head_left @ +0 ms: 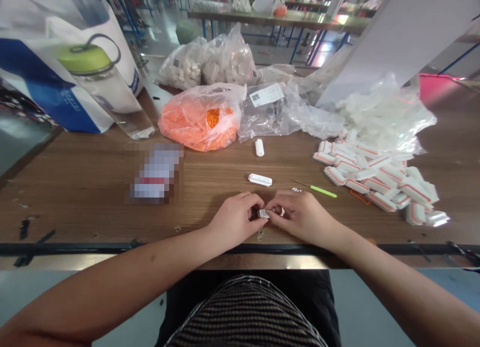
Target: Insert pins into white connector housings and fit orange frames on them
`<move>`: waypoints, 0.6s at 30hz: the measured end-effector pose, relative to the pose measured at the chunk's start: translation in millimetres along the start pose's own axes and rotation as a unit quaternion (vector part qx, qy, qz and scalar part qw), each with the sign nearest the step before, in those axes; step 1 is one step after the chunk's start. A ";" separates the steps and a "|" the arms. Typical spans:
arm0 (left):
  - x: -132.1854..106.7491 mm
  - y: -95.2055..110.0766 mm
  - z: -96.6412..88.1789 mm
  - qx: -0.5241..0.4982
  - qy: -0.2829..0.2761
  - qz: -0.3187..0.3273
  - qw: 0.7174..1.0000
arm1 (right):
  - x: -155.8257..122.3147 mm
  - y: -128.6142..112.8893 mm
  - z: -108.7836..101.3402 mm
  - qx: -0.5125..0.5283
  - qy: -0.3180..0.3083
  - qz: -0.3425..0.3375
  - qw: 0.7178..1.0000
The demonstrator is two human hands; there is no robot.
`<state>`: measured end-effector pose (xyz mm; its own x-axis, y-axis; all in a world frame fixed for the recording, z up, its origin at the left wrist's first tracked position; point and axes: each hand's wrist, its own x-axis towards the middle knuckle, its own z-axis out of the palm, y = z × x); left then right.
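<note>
- the left hand (236,219) and the right hand (303,218) are held close together over the wooden tabletop (86,197), just in from its front edge
- both hands are curled narrow, with a small white plastic piece (263,213) pinched between their fingertips at the middle of the gap
- a tiny white bit (282,212) is also seen at the right hand's fingers, but what it is can't really be told from here
- a white plastic part (260,180) is lying flat just ahead of the hands, and a short white plastic part (259,147) is placed further up
- a thin pick with a green handle (322,191) is lying to the right of the hands
- a loose heap of white parts with orange-red edging (378,182) is piled further right, beside a clear bag of white pieces (386,114)
- an orange-filled plastic bag (198,118) and a clear bag with a printed label (266,107) are sitting along the back
- two clear bags of off-white parts (206,59) are sitting behind those
- a water bottle with a green lid (105,87) is standing at the back left, against a blue and white paper bag (56,77)
- a pixelated, unreadable item (155,173) is lying left of the hands
</note>
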<state>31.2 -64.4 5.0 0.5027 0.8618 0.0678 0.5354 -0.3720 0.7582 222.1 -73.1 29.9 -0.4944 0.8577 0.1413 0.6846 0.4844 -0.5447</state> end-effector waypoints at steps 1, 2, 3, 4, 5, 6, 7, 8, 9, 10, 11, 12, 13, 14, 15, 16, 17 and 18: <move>0.0 0.5 -0.1 0.002 0.000 -0.006 1.000 | -1.1 -1.2 -1.6 -0.037 -0.004 -0.019 0.999; -0.1 0.9 -0.1 0.003 -0.001 -0.010 1.000 | -2.4 -2.3 -2.9 -0.070 -0.006 -0.036 0.997; -0.1 1.2 -0.1 0.004 -0.001 -0.014 1.000 | -3.7 -3.4 -3.8 -0.096 -0.005 -0.050 0.994; -0.1 1.3 -0.2 0.003 -0.002 -0.015 1.000 | -5.0 -4.5 -4.0 -0.117 -0.001 -0.062 0.991; 0.0 1.4 -0.2 0.003 -0.002 -0.014 1.000 | -6.2 -5.6 -3.5 -0.134 0.002 -0.073 0.988; 0.2 1.5 -0.4 0.003 -0.002 -0.014 1.000 | -7.3 -7.0 -2.3 -0.151 0.004 -0.085 0.985; 0.4 1.6 -0.5 0.003 -0.001 -0.013 1.000 | -8.3 -8.6 -0.6 -0.172 0.004 -0.098 0.980; 0.7 1.7 -0.7 0.004 -0.002 -0.013 1.000 | -9.1 -10.2 1.3 -0.195 0.003 -0.112 0.975; 1.0 2.0 -0.9 0.005 -0.003 -0.015 1.000 | -9.9 -11.5 2.9 -0.215 0.001 -0.122 0.969; 1.4 2.2 -1.1 0.005 -0.004 -0.018 1.000 | -10.5 -11.8 3.8 -0.226 0.002 -0.128 0.966; 1.7 2.4 -1.3 0.004 -0.002 -0.021 1.000 | -11.0 -10.6 3.7 -0.227 0.006 -0.126 0.966; 1.9 2.6 -1.4 0.003 -0.001 -0.021 1.000 | -11.4 -7.2 2.2 -0.213 0.017 -0.114 0.970; 2.0 2.6 -1.4 0.001 0.003 -0.020 1.000 | -11.7 -1.4 -0.8 -0.190 0.035 -0.090 0.977; 1.9 2.5 -1.4 -0.001 0.006 -0.016 1.000 | -12.0 6.8 -5.2 -0.164 0.058 -0.056 0.983; 1.8 2.3 -1.4 -0.004 0.009 -0.011 1.000 | -12.1 17.0 -10.8 -0.136 0.087 -0.015 0.987; 1.7 2.1 -1.4 -0.005 0.010 -0.005 1.000 | -12.2 28.5 -16.8 -0.131 0.113 0.037 0.984; 1.5 1.8 -1.5 -0.006 0.009 -0.001 1.000 | -12.3 40.3 -22.9 -0.148 0.122 0.083 0.978; 1.3 1.6 -1.6 -0.007 0.008 0.003 1.000 | -12.3 51.2 -28.4 -0.161 0.110 0.118 0.974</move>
<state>31.7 -63.3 7.3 0.4946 0.8651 0.0835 0.5233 -0.3731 0.7661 278.5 -54.0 23.7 -0.1995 0.9509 0.2368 0.9154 0.2671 -0.3012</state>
